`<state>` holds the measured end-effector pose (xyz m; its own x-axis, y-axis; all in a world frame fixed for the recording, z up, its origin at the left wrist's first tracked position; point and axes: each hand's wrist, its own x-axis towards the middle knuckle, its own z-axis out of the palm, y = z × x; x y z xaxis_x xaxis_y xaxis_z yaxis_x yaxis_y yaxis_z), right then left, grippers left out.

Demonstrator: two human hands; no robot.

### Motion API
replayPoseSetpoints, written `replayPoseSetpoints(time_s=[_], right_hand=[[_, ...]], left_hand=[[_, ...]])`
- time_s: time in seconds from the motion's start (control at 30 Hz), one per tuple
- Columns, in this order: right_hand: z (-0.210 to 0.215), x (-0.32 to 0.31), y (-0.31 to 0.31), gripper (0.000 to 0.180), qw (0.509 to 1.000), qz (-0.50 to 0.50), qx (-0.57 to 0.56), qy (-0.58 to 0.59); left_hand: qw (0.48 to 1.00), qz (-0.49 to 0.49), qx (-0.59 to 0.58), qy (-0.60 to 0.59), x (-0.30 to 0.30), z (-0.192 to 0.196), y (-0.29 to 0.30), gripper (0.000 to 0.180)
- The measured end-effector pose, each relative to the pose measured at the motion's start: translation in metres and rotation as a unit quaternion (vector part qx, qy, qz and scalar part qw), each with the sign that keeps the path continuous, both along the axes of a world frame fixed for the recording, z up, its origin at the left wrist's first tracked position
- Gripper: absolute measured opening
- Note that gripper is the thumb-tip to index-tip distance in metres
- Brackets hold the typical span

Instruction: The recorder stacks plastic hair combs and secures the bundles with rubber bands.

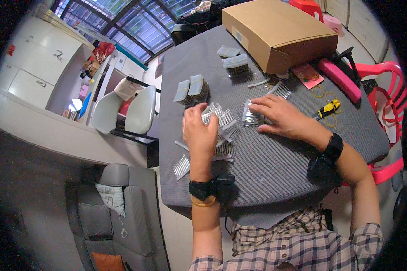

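My left hand reaches over a loose heap of clear hair combs, thumb and fingers apart, fingertips at the heap's far edge. Nothing shows gripped in it. To its right, my right hand has its fingers bent over a small stack of clear combs, thumb at the near side, the stack resting on the table. A single comb lies near my left wrist. Beyond my left hand stand two neat comb stacks. Another comb stack sits farther back, with a loose comb beside it.
A brown cardboard box stands at the table's far right. Near it lie a pink case, a pink card, yellow rubber bands and yellow-black cutters. A pink chair is against the right side; the grey table is cloth-covered.
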<state>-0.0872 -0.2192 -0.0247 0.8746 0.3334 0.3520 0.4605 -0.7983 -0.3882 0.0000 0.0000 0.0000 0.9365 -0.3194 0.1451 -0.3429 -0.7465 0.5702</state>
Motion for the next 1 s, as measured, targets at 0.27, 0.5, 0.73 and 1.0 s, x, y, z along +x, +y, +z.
replayPoseSetpoints(time_s=[0.27,0.5,0.73,1.0], right_hand=[[-0.001,-0.001,-0.004,0.033,0.99,-0.019,0.089,-0.108],[0.009,-0.006,-0.006,0.019,0.968,-0.058,0.122,-0.212],[0.016,-0.013,0.001,0.022,0.862,-0.069,0.472,0.169],[0.011,-0.006,-0.019,0.03,0.815,-0.062,0.547,0.183]], left_hand=[[0.949,-0.141,-0.279,0.047,-0.021,-0.002,-0.02,0.026],[0.922,-0.23,-0.293,0.105,-0.035,-0.009,-0.037,0.031],[0.881,-0.219,-0.308,0.284,-0.034,-0.009,-0.034,0.029],[0.855,-0.183,-0.351,0.334,-0.031,-0.011,-0.032,0.025]])
